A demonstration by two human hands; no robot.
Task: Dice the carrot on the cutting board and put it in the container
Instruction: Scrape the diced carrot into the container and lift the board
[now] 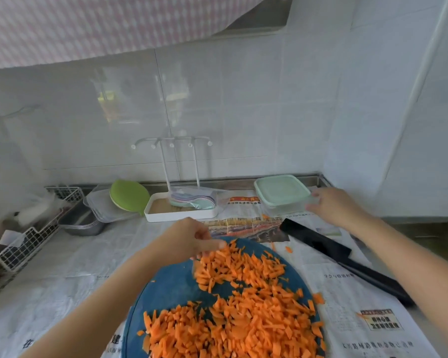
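Observation:
Diced carrot lies heaped on a round blue cutting board in front of me. My left hand hovers at the board's far edge, fingers curled over the top carrot pieces; whether it holds any I cannot tell. A clear container with a pale green lid stands at the back right on newspaper. My right hand touches the container's right side, fingers spread. A black knife lies on the newspaper to the right of the board, with no hand on it.
A white tray with a rack stands behind the board, with a green leaf-shaped dish and clear lids to its left. Metal pans and a white wire basket sit at the left. Newspaper covers the counter.

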